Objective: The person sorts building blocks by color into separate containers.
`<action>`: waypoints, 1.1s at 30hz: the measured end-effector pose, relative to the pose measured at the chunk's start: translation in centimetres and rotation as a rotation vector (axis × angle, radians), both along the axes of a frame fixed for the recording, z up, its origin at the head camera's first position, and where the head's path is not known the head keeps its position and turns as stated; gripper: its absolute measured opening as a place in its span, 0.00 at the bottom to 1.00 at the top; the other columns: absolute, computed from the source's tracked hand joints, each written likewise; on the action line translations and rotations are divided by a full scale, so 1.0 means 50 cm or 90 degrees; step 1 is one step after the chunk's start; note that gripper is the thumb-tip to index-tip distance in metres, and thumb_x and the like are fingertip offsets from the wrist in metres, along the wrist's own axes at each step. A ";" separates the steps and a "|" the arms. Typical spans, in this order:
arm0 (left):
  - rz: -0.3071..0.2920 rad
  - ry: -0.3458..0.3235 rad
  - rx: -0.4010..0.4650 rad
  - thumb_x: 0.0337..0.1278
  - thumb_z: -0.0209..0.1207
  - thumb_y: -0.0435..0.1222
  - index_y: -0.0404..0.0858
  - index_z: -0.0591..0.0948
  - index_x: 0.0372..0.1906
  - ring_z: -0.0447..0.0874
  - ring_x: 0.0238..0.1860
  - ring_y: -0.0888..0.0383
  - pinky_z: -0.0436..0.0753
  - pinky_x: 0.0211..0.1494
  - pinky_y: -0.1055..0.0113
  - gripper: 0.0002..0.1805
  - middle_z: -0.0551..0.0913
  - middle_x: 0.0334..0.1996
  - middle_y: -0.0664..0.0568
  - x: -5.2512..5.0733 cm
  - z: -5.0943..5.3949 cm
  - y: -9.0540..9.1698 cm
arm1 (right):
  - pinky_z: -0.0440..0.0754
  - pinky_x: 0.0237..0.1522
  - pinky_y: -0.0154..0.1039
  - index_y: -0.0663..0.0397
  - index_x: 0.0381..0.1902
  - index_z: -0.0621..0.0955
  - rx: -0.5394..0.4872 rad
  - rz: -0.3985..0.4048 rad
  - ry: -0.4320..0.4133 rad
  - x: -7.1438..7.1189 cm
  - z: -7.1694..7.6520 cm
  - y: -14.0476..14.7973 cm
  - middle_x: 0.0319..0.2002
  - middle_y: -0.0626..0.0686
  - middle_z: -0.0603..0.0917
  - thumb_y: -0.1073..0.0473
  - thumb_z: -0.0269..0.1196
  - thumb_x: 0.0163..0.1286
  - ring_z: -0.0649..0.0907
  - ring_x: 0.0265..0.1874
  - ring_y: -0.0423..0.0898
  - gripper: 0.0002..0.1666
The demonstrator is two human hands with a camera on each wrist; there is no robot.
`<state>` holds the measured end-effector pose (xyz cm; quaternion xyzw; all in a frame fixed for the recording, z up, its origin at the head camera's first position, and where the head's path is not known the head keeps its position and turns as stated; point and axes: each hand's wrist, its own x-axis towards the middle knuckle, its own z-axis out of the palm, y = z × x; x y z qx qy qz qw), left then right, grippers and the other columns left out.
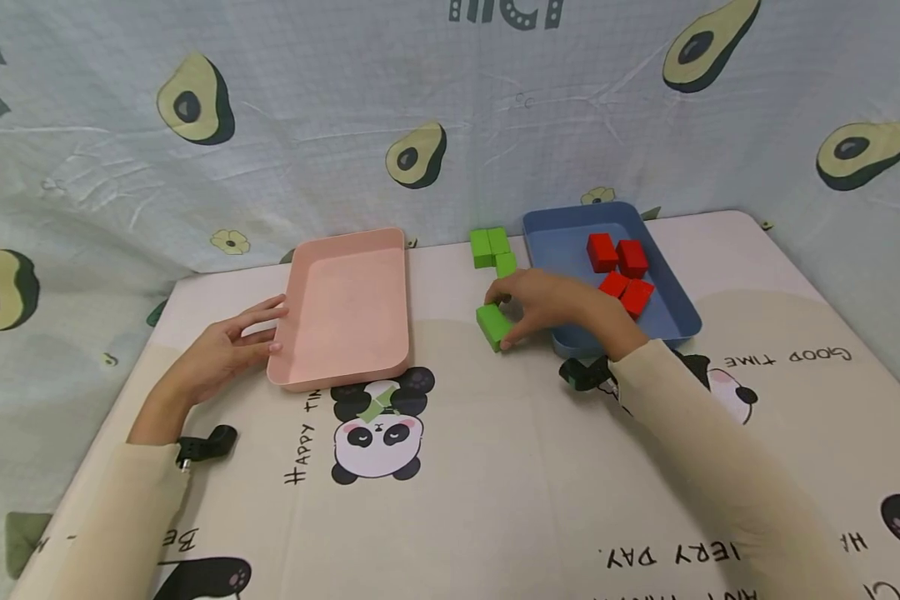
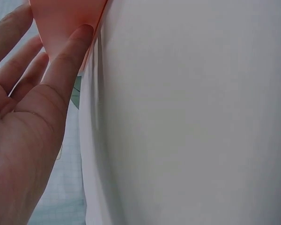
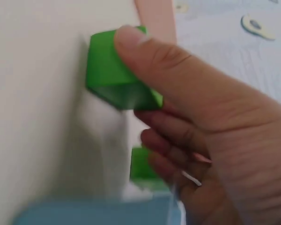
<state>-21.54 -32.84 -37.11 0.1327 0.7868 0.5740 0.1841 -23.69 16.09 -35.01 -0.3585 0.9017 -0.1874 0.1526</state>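
My right hand [image 1: 551,304] pinches a green block [image 1: 492,327] between thumb and fingers, just left of the blue tray [image 1: 570,218]. In the right wrist view, the thumb lies across one face of the block [image 3: 105,63]; I cannot tell whether the block touches the table. Other green blocks [image 1: 482,248] stand close together behind it. At the left, the pink tray [image 1: 348,308] holds nothing. My left hand [image 1: 217,354] rests its fairly straight fingers on that tray's left edge, and the left wrist view shows the thumb against its wall [image 2: 65,21].
Several red blocks [image 1: 602,252] lie inside the blue tray, beneath and beyond my right wrist. A printed cloth [image 1: 480,483] with pandas and lettering covers the table. Behind its far edge hangs an avocado-patterned curtain [image 1: 307,125].
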 end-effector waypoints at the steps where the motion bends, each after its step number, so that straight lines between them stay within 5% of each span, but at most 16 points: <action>1: -0.001 0.000 0.003 0.68 0.62 0.29 0.31 0.64 0.76 0.75 0.60 0.77 0.80 0.58 0.77 0.35 0.51 0.82 0.57 0.000 0.000 -0.001 | 0.80 0.60 0.49 0.59 0.62 0.79 -0.002 -0.007 -0.014 0.004 0.001 -0.008 0.55 0.54 0.83 0.50 0.78 0.58 0.79 0.54 0.52 0.38; 9: -0.006 0.001 0.022 0.68 0.60 0.26 0.31 0.64 0.76 0.75 0.60 0.76 0.80 0.58 0.77 0.34 0.51 0.82 0.56 0.002 -0.001 -0.007 | 0.78 0.65 0.47 0.60 0.75 0.67 -0.045 -0.063 -0.140 0.015 -0.005 -0.052 0.64 0.58 0.77 0.57 0.77 0.60 0.77 0.62 0.54 0.49; 17: -0.001 0.000 -0.002 0.69 0.62 0.30 0.31 0.62 0.77 0.75 0.59 0.77 0.80 0.57 0.77 0.36 0.50 0.82 0.57 0.001 -0.001 -0.002 | 0.70 0.72 0.46 0.56 0.76 0.66 -0.282 -0.251 -0.315 0.062 -0.039 -0.074 0.72 0.56 0.69 0.68 0.75 0.59 0.70 0.69 0.53 0.49; 26: 0.012 -0.005 -0.013 0.68 0.62 0.29 0.34 0.65 0.77 0.74 0.60 0.76 0.81 0.57 0.77 0.34 0.51 0.82 0.58 0.002 0.005 0.000 | 0.81 0.62 0.44 0.52 0.68 0.77 -0.340 -0.287 -0.224 0.089 -0.078 -0.086 0.60 0.57 0.80 0.64 0.82 0.50 0.81 0.57 0.52 0.46; 33: 0.013 -0.018 -0.007 0.69 0.62 0.30 0.32 0.63 0.77 0.73 0.62 0.76 0.81 0.58 0.76 0.36 0.49 0.82 0.57 0.003 0.006 0.003 | 0.79 0.63 0.39 0.53 0.67 0.78 -0.372 -0.288 -0.211 0.094 -0.089 -0.090 0.66 0.54 0.78 0.63 0.82 0.49 0.81 0.62 0.50 0.46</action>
